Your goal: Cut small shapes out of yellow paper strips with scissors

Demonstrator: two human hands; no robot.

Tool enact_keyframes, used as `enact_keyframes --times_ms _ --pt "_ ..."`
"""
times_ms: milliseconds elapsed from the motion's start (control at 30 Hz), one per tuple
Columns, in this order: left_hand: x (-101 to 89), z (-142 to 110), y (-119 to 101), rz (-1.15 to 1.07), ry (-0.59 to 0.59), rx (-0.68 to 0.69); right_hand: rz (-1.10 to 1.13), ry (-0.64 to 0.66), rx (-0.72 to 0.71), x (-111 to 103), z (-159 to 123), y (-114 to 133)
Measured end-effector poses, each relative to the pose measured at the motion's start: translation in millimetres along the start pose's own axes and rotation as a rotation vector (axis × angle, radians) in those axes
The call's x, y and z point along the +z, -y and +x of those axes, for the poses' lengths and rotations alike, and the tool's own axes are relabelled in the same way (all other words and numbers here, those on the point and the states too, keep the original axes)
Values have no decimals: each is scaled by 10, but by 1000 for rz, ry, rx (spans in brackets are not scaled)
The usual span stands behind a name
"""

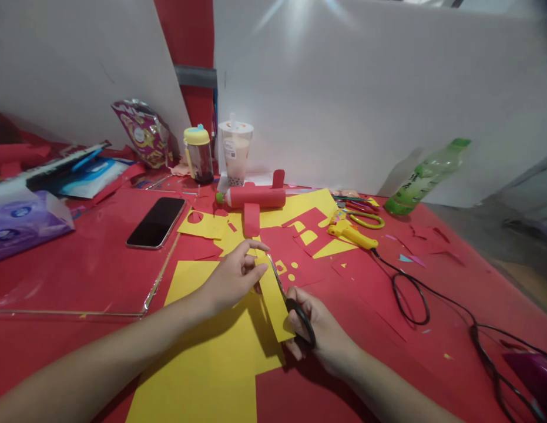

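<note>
Left hand (233, 273) pinches the far end of a narrow yellow paper strip (277, 308) between thumb and fingers. Right hand (319, 332) is wrapped around the black handles of a pair of scissors (306, 323), blades along the strip's right edge. Whether the blades bite into the paper is hard to tell; they show only as a thin line at this angle. Strip held tilted above the table, between the two hands.

Below the strip and to its left: large yellow paper (198, 364), flat on the red tabletop (308, 393). Just right of the strip's far end, small yellow paper dots (293, 277). Well to the right of the strip, a looping black cord (449, 296), leading to a yellow glue gun (355, 235) beyond and right of it.

Left of the strip and farther off: smartphone (157, 223), face up, screen dark. Beyond the strip, a yellow paper piece with a round hole (209, 226), then a red-wrapped bottle (268, 198) on its side, green cap toward the left, red paper flaps attached. Far right of the strip, a green-capped plastic bottle (425, 179).

Farthest beyond the strip: bubble tea cup (236, 155) upright, yellow-lidded drink bottle (198, 155) just beside it, shiny purple snack bag (143, 132) to their left, white panel (344, 100) behind.
</note>
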State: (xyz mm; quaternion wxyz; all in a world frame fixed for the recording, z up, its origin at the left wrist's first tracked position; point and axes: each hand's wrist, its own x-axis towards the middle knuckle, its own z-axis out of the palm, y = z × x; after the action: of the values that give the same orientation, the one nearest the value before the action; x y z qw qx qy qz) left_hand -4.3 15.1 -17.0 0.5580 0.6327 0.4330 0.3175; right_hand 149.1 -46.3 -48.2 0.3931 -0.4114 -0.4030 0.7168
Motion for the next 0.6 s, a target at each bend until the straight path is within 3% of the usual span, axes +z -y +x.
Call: enact_keyframes --times_ms 267,600 --pt "-6 12 15 8 -44 -4 44 -3 -45 -35 2 -10" --pt "-112 90 19 -21 -122 21 192 226 -167 -131 -24 8"
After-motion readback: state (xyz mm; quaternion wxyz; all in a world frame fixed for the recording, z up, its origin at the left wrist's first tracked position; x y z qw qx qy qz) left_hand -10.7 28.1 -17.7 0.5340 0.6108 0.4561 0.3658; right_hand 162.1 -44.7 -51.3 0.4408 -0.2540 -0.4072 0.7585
